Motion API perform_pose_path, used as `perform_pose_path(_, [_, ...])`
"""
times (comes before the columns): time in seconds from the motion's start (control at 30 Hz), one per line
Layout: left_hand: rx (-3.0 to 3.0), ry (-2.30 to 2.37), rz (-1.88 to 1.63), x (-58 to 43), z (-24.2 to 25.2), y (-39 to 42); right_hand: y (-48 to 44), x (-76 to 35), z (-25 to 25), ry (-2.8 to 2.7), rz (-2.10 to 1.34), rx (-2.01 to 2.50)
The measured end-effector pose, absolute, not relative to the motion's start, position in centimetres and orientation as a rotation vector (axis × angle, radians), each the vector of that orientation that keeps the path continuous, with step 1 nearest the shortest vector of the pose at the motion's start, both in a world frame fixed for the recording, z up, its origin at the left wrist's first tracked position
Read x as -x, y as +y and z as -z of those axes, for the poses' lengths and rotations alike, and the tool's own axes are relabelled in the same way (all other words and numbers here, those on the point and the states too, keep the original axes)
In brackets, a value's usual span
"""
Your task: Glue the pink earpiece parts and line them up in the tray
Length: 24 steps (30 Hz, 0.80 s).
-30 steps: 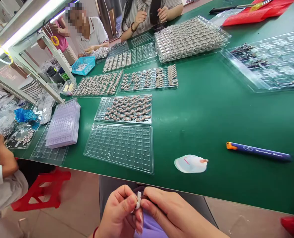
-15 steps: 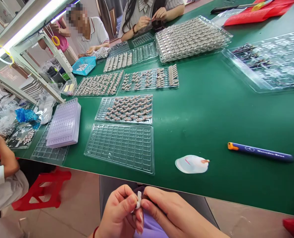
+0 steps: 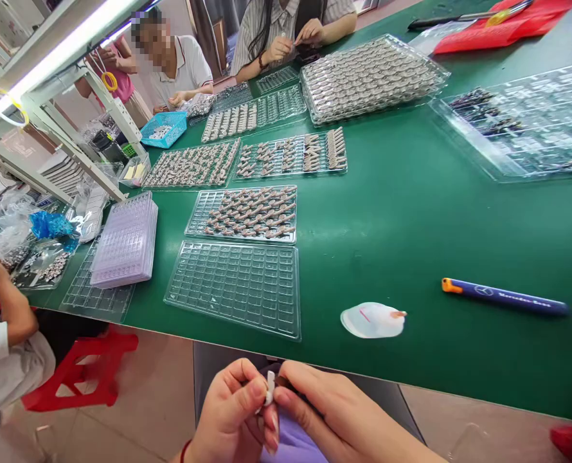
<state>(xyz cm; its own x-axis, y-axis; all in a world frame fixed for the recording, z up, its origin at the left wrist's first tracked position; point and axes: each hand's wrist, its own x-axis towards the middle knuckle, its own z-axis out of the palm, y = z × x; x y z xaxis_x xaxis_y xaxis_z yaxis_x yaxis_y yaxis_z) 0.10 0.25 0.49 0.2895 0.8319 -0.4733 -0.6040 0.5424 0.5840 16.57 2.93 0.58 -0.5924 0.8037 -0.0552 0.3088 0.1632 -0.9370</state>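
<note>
Below the table's near edge, my left hand [image 3: 231, 415] and my right hand [image 3: 337, 415] meet fingertip to fingertip. Between them they pinch a small white part [image 3: 269, 388], held upright over purple cloth on my lap. Both hands are closed on it. On the green table [image 3: 411, 218] straight ahead lies an empty clear grid tray [image 3: 236, 285]. Behind it sits a grid tray [image 3: 247, 213] partly filled with small brownish parts.
A white paper scrap [image 3: 371, 320] and a blue pen [image 3: 502, 298] lie to the right. More filled trays [image 3: 370, 74] stretch toward the far end, where other people work. A stack of purple trays [image 3: 125, 240] sits left, near another person's arm [image 3: 1, 302] and a red stool [image 3: 81, 370].
Both hands stay together on the white part with hardly any motion. The view shifted slightly. The people at the far end moved their hands a little.
</note>
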Motion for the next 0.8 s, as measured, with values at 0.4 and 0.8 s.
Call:
perform_pose_path(0.4, [-0.316, 0.865, -0.982, -0.15, -0.41, 0.2, 2.77, -16.56, -0.18, -2.009, -1.41, 1.044])
perform_pose_path(0.8, [-0.314, 0.854, -0.98, -0.05, -0.25, 0.16, 2.89, -16.7, -0.58, -1.991, -1.441, 1.023])
